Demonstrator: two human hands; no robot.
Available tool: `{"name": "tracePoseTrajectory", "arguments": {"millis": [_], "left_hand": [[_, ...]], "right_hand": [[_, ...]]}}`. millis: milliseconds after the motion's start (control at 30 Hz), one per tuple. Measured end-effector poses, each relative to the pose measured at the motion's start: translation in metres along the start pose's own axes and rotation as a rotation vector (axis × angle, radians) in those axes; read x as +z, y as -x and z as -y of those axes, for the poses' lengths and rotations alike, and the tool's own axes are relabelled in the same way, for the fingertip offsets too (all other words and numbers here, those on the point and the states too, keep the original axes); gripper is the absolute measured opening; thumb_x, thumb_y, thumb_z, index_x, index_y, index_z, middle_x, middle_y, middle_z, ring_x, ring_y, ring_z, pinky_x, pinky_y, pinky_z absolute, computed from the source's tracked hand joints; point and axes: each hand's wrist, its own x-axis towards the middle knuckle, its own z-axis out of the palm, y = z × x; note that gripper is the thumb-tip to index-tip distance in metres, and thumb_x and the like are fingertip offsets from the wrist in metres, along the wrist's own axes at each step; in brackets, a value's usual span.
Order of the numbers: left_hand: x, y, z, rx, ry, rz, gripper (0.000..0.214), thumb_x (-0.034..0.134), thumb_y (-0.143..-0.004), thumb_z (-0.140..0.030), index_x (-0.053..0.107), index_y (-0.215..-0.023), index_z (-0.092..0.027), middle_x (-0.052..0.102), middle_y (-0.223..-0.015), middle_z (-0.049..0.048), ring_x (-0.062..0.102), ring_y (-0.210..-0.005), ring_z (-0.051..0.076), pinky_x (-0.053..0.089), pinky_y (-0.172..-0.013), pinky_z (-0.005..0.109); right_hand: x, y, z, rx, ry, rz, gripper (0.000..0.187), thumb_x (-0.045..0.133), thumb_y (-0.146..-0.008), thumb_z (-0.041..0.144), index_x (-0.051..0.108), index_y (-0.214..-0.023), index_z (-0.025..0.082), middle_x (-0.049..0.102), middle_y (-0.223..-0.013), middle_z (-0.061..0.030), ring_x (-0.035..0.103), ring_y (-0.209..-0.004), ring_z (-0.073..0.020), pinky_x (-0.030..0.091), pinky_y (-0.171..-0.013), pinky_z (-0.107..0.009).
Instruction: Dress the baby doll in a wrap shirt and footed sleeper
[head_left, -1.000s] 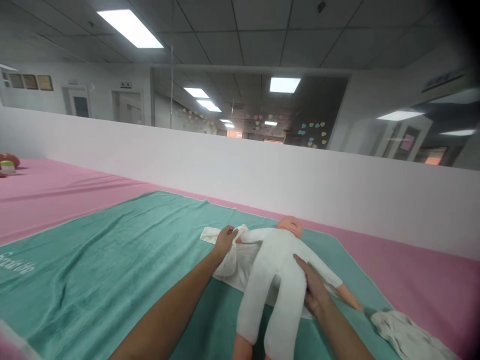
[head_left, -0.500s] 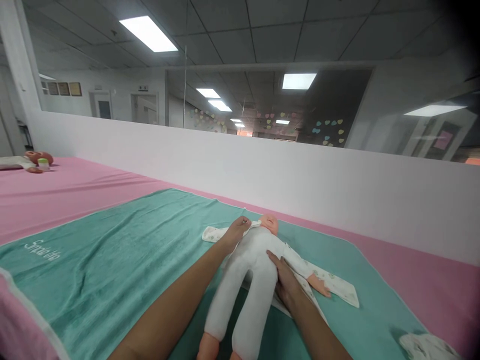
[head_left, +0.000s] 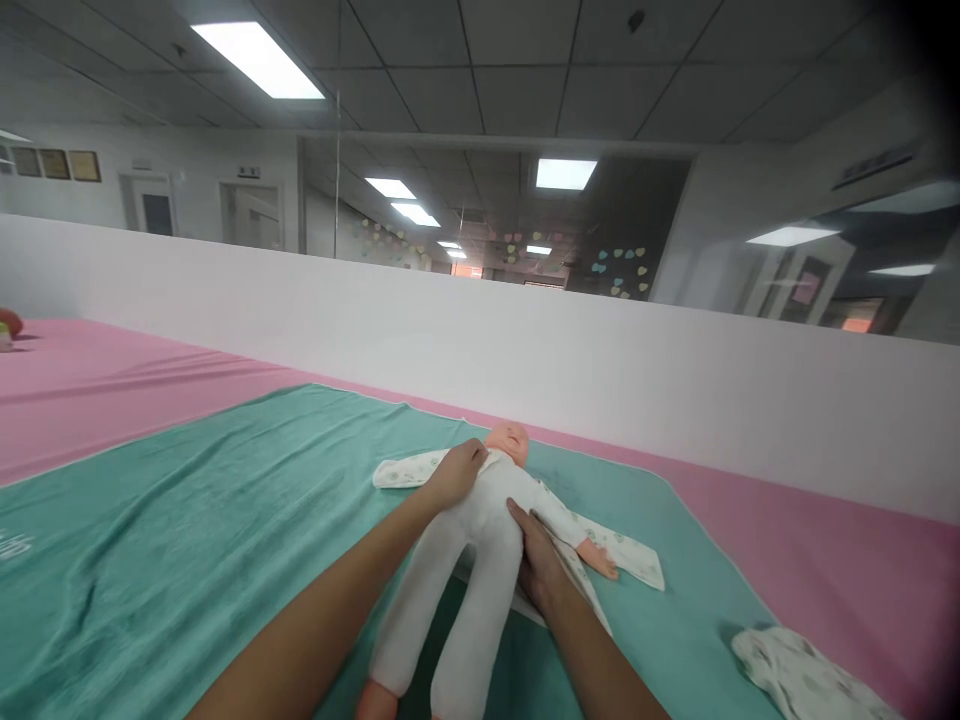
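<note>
A baby doll with a white cloth body lies on its back, head away from me, on a spread printed baby shirt. The shirt's sleeves stretch out to both sides. My left hand is closed at the doll's upper body near the shoulder on the left. That arm of the doll is hidden behind it. My right hand grips the doll's right-hand side at the waist, thumb on the belly and fingers partly out of sight beneath. The doll's other arm lies along the right sleeve.
Under the doll is a green towel over a pink surface. A crumpled printed cloth lies at the lower right. Along the back runs a low white wall with glass above. Part of another doll's head shows at the far left.
The view has swung to the right, so everything sits further left. My left hand has shifted slightly at the doll's shoulder; the white strip seen at its fingertips before no longer stands out.
</note>
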Motion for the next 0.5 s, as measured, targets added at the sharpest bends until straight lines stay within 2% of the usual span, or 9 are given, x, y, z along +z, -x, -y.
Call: {"name": "tracePoseTrajectory", "arguments": {"millis": [133, 233, 300, 367, 500], "left_hand": [[0.009, 0.005, 0.002, -0.009, -0.087, 0.040, 0.029, 0.033, -0.088, -0.029, 0.057, -0.098, -0.018, 0.060, -0.102, 0.0106, 0.053, -0.098, 0.024, 0.037, -0.085, 0.036], [0.008, 0.010, -0.002, -0.053, -0.240, 0.057, 0.034, 0.048, -0.080, -0.041, 0.055, -0.106, -0.019, 0.056, -0.107, 0.0125, 0.048, -0.104, 0.030, 0.039, -0.083, 0.040], [0.007, 0.012, -0.006, -0.052, -0.371, 0.069, 0.041, 0.052, -0.077, -0.046, 0.053, -0.109, -0.020, 0.053, -0.109, 0.0126, 0.047, -0.105, 0.031, 0.041, -0.080, 0.039], [0.006, 0.013, -0.007, -0.037, -0.478, 0.063, 0.036, 0.046, -0.082, -0.042, 0.052, -0.110, -0.020, 0.052, -0.110, 0.0125, 0.047, -0.105, 0.030, 0.043, -0.077, 0.037], [0.007, 0.011, -0.002, -0.062, -0.609, 0.042, 0.027, 0.032, -0.085, -0.018, 0.051, -0.104, -0.018, 0.054, -0.104, 0.0132, 0.053, -0.098, 0.027, 0.044, -0.072, 0.036]], "right_hand": [[0.003, -0.001, -0.001, -0.028, -0.051, -0.029, 0.052, 0.070, -0.072, 0.037, 0.051, -0.118, 0.022, 0.068, -0.100, -0.0054, 0.066, -0.081, -0.0204, 0.056, -0.070, -0.031], [0.003, -0.002, -0.002, -0.057, -0.074, 0.015, 0.050, 0.068, -0.073, 0.036, 0.052, -0.117, 0.020, 0.067, -0.101, -0.0061, 0.066, -0.083, -0.0202, 0.056, -0.071, -0.031], [0.003, -0.003, -0.003, -0.066, -0.088, 0.037, 0.050, 0.068, -0.074, 0.035, 0.051, -0.118, 0.020, 0.066, -0.104, -0.0061, 0.065, -0.085, -0.0205, 0.056, -0.072, -0.031], [0.002, -0.004, -0.004, -0.063, -0.091, 0.046, 0.050, 0.068, -0.074, 0.035, 0.051, -0.118, 0.020, 0.066, -0.106, -0.0061, 0.065, -0.087, -0.0208, 0.055, -0.072, -0.031], [0.000, -0.005, -0.005, -0.058, -0.081, 0.042, 0.048, 0.067, -0.075, 0.037, 0.051, -0.117, 0.020, 0.065, -0.108, -0.0064, 0.065, -0.087, -0.0202, 0.056, -0.072, -0.030]]}}
